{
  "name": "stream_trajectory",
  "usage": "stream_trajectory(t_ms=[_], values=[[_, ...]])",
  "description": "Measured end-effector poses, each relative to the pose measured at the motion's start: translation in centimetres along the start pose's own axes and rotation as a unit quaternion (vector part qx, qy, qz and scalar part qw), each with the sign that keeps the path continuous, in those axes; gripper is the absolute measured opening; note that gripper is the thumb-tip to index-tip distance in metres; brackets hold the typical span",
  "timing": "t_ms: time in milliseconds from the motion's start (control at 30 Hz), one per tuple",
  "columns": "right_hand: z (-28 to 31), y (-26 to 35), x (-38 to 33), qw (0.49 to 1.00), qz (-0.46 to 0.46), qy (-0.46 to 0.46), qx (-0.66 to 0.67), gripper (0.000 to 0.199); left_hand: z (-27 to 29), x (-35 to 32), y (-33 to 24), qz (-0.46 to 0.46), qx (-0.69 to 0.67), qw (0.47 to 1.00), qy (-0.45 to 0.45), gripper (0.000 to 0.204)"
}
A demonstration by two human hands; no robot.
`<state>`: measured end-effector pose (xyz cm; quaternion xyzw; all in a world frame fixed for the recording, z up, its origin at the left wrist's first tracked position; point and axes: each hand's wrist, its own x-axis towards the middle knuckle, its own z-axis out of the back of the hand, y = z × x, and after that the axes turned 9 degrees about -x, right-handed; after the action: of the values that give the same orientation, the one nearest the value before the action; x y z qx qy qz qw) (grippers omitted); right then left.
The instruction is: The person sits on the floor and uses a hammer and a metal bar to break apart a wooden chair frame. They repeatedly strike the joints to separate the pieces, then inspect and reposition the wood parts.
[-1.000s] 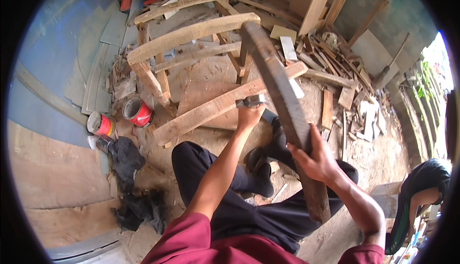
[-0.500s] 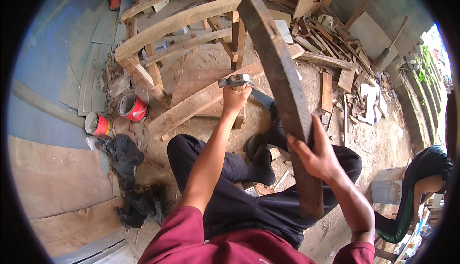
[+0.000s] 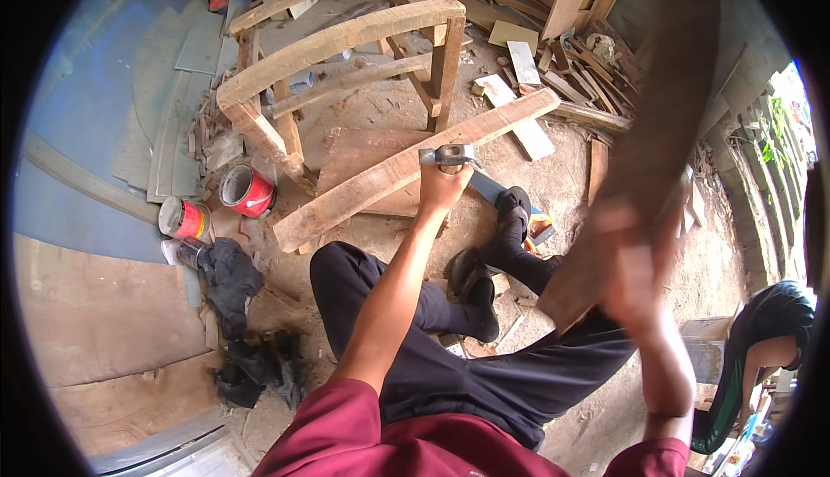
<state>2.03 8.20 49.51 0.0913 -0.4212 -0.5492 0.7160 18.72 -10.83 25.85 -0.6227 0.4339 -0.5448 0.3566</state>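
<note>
Gripping hammer (image 3: pixel 450 156) near red cans (image 3: pixel 246 192), left hand (image 3: pixel 443 187).

Right hand (image 3: pixel 635 274) badly motion-blurred; we could not make out fingers or grip. Curved board (image 3: pixel 666 122) it held smeared too, upper end cut off by top of picture. Hammer (image 3: pixel 447 156): we saw only head, handle hidden inside left hand (image 3: pixel 443 187). Blue-handled tool (image 3: pixel 493 192) partly covered by foot, kind unclear to us. Person in dark clothes (image 3: pixel 765 339) at right cropped by fisheye rim. Dark rags (image 3: pixel 233 274) near red cans (image 3: pixel 246 192) too shapeless for us to identify. Scrap pile (image 3: pixel 596 53) too small to sort.
</note>
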Motion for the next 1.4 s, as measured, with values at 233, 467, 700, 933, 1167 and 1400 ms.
stream_trajectory(t_ms=[233,467,700,933,1167,1400], values=[[-0.1,-2.4,-4.3,0.963,-0.231,0.114,0.076,0.069,0.5,-0.3,-0.1,0.008,0.010,0.999,0.051,0.016],[1.5,-1.3,-4.9,0.967,-0.212,0.135,0.039,0.067,-1.4,0.5,-2.9,-0.004,-0.043,0.999,0.002,0.035],[-0.3,-2.0,-5.5,0.953,-0.230,0.195,-0.011,0.068,-0.3,0.4,1.0,0.016,-0.053,0.998,-0.013,0.034],[2.9,1.7,-1.3,0.990,-0.117,-0.004,0.073,0.059,0.0,-0.8,0.3,0.009,-0.045,0.998,-0.039,0.035],[-2.6,-3.9,-4.0,0.986,-0.074,0.094,-0.115,0.067,-1.8,-1.7,-0.7,0.040,-0.011,0.999,-0.012,0.004],[-0.2,-3.0,-6.6,0.938,-0.305,0.149,0.077,0.087,-0.7,-0.6,0.2,0.006,-0.051,0.998,0.040,0.013]])
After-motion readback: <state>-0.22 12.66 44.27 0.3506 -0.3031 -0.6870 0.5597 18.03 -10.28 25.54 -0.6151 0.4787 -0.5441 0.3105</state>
